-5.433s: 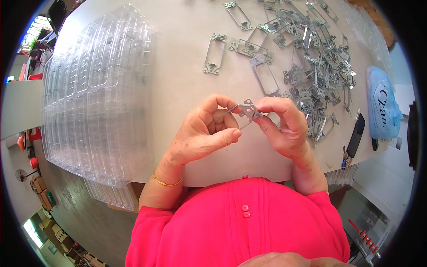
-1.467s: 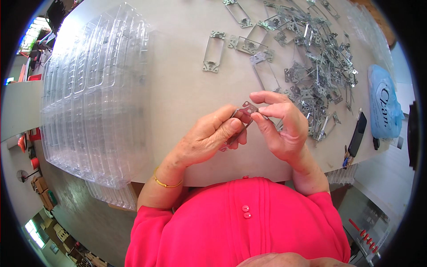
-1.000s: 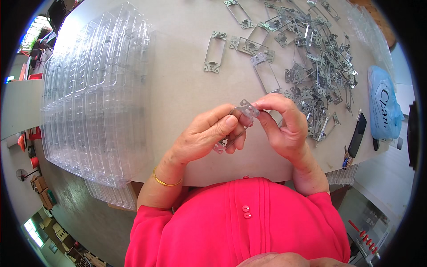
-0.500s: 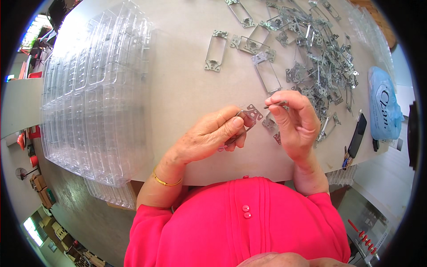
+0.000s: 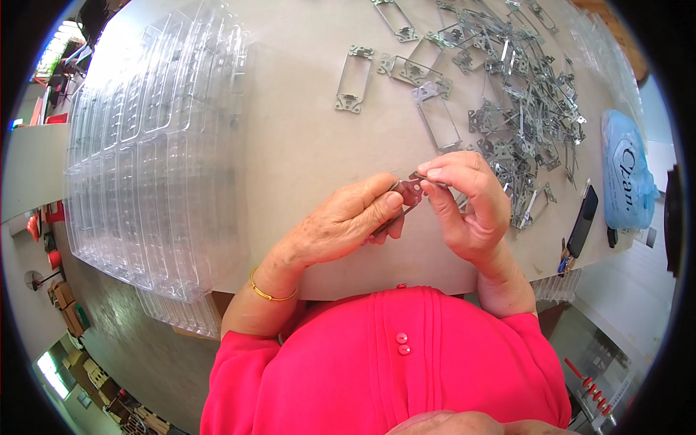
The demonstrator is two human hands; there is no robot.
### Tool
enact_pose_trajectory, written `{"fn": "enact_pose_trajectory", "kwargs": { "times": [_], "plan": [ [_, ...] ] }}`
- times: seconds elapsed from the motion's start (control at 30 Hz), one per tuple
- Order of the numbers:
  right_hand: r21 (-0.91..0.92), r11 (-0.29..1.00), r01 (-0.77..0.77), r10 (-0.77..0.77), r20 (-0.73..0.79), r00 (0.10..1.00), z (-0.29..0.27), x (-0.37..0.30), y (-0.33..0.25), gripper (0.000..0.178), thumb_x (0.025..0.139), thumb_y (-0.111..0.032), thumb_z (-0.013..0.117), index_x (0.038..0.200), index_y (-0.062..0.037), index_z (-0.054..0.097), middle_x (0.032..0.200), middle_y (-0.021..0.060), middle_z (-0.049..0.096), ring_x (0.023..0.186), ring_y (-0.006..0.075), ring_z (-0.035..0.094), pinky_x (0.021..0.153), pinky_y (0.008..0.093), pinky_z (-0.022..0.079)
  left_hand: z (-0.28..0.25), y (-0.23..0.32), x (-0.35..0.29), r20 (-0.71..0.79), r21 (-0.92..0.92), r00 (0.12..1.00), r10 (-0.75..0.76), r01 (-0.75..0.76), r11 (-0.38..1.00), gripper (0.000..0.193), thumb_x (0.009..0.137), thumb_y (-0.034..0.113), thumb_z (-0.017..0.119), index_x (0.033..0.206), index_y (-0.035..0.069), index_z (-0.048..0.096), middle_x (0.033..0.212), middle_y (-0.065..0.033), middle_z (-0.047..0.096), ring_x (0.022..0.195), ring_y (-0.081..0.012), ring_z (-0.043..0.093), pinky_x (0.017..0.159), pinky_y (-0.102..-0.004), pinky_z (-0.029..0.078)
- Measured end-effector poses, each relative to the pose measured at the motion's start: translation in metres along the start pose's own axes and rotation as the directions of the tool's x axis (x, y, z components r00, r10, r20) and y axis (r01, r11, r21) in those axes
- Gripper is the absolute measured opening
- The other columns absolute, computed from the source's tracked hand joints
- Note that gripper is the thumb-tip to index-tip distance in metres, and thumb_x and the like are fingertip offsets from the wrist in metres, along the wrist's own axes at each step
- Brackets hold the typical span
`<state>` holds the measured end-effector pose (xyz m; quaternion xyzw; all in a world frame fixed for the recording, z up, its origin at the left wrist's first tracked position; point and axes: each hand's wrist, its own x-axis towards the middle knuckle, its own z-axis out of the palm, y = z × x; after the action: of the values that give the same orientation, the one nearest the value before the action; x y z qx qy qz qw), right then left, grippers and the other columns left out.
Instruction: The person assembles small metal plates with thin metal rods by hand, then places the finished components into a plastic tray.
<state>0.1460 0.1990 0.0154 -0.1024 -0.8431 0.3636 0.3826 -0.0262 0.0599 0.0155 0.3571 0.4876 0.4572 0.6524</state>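
Observation:
My left hand is closed around a thin metal bracket frame, whose holed end plate sticks out past the fingertips. From the right, my right hand pinches a flat, dark metal piece between thumb and forefinger, right at that end plate. The fingers cover much of both parts, and I cannot tell whether the two are joined. Beyond my right hand lies a loose heap of similar metal bracket frames. One rectangular bracket frame rests apart from the heap, further up the table.
A tall stack of clear plastic trays fills the left side of the table. At the right edge are a blue plastic bag, a black phone-like object and a small tool. More clear plastic lies at the far right.
My right hand has moved left with its metal piece, from a gap away to the end of the bracket in my left hand. The left hand has barely shifted.

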Motion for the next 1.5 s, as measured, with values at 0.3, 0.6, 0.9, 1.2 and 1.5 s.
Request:
{"fn": "enact_pose_trajectory", "kwargs": {
  "times": [0.3, 0.6, 0.9, 1.2, 1.5],
  "plan": [
    [-0.061, 0.997, 0.052, -0.047, 0.075, 0.996, 0.000, 0.004, -0.002, 0.025, 0.082, 0.007, 0.074, 0.102, -0.0052, 0.064, 0.104, 0.0117, 0.074, 0.087, 0.0263, 0.070, 0.077, 0.0352, 0.054, 0.000, 0.000, 0.000, 0.031, 0.027, 0.999, 0.009, -0.010, 1.000, 0.040, 0.112, 0.035, 0.042, 0.119, 0.001, 0.061, 0.083, -0.0018, 0.062, 0.068, -0.0059, 0.050, 0.060, -0.0234, 0.043],
    [0.329, 0.901, -0.284, 0.248, 0.148, 0.957, -0.004, -0.004, 0.001, 0.029, 0.087, 0.012, 0.066, 0.112, -0.0023, 0.065, 0.109, 0.0122, 0.073, 0.098, 0.0229, 0.072, 0.088, 0.0332, 0.056, -0.003, 0.000, -0.002, 0.067, -0.211, 0.996, 0.055, -0.040, 0.977, 0.043, 0.111, 0.037, 0.043, 0.113, -0.002, 0.061, 0.077, -0.0063, 0.061, 0.065, -0.0106, 0.050, 0.059, -0.0266, 0.039],
    [0.271, 0.935, -0.229, 0.187, 0.173, 0.967, -0.005, 0.001, 0.006, 0.032, 0.084, 0.015, 0.069, 0.110, -0.0045, 0.067, 0.100, 0.0087, 0.072, 0.093, 0.0221, 0.071, 0.081, 0.0324, 0.057, -0.004, 0.001, -0.005, 0.136, -0.248, 0.984, 0.112, -0.075, 0.966, 0.044, 0.111, 0.037, 0.043, 0.113, -0.003, 0.061, 0.076, -0.0072, 0.061, 0.065, -0.0114, 0.051, 0.060, -0.0274, 0.040],
    [0.143, 0.926, -0.350, 0.356, -0.023, 0.934, -0.007, -0.002, -0.001, 0.019, 0.090, 0.007, 0.070, 0.107, -0.0016, 0.069, 0.090, 0.0080, 0.070, 0.078, 0.0130, 0.065, 0.070, 0.0273, 0.052, 0.000, -0.002, 0.000, -0.188, -0.054, 0.973, 0.133, -0.145, 0.988, 0.044, 0.112, 0.038, 0.041, 0.117, -0.002, 0.060, 0.085, -0.0054, 0.061, 0.073, -0.0100, 0.052, 0.064, -0.0256, 0.043],
    [0.006, 0.950, -0.311, 0.308, 0.128, 0.943, 0.000, 0.000, -0.012, 0.011, 0.091, 0.001, 0.072, 0.096, -0.0040, 0.064, 0.065, 0.0018, 0.059, 0.051, 0.0068, 0.052, 0.048, 0.0259, 0.041, 0.004, -0.011, 0.003, -0.210, 0.264, 0.925, 0.317, -0.259, 0.929, 0.037, 0.112, 0.030, 0.043, 0.122, -0.002, 0.059, 0.089, -0.0034, 0.059, 0.079, -0.0104, 0.054, 0.069, -0.0271, 0.046]
  ]
}}
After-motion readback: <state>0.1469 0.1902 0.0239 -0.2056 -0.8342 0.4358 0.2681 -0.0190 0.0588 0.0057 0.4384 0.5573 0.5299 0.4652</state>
